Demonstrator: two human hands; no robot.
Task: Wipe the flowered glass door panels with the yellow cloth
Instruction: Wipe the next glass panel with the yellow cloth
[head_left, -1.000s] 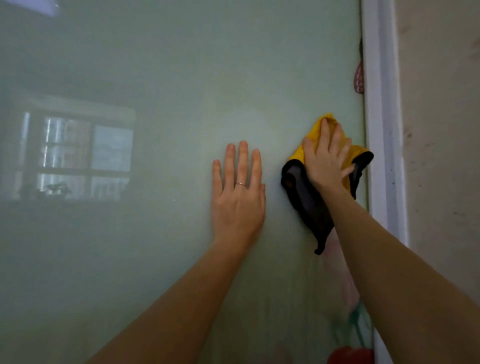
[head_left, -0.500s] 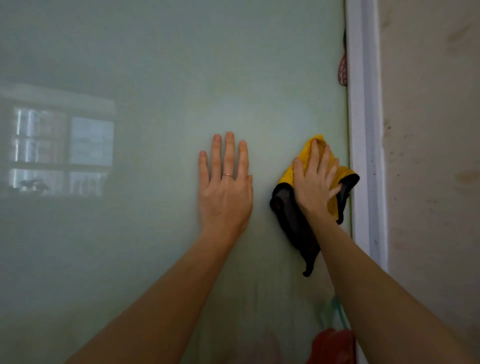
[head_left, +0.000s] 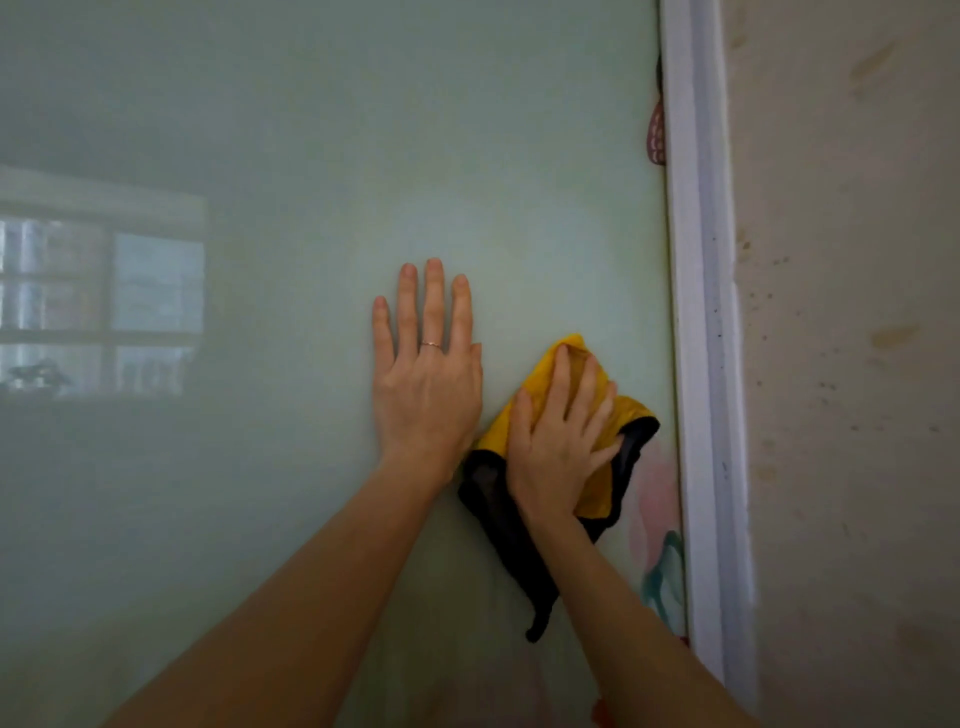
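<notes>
Since the last frames our right hand (head_left: 558, 452) has slid down the glass and in toward the left one, taking the cloth along. Left hand hasn't budged.

Right hand: flat, fingers straight and slightly spread, pointing up, palm pressing the yellow cloth (head_left: 595, 496) onto the glass. No curl, no pinch, just pressure.

Cloth: bunched under that palm. Yellow face shows above the fingertips and on both sides of the hand. Its dark reverse folds out at the lower left and right, and a dark tail hangs below the wrist. The cloth's left side sits just beside the heel of our left hand; we can't tell if they touch.

Left hand (head_left: 426, 395): open, palm flat on the glass, fingers together and pointing up, thin ring (head_left: 432, 344) on one finger.

Both sit on the pale green glass door panel (head_left: 311, 156), the cloth near its right edge in the lower half of view. Faded pink and teal flower print (head_left: 657, 525) lies between the cloth and that edge. White frame (head_left: 698, 312) runs up the right edge, with a stained beige wall (head_left: 841, 364) beyond it. We see a window reflection (head_left: 104, 306) toward the panel's left side. Small dark reddish patch (head_left: 655, 135) high on the right edge; can't make out what it is.
</notes>
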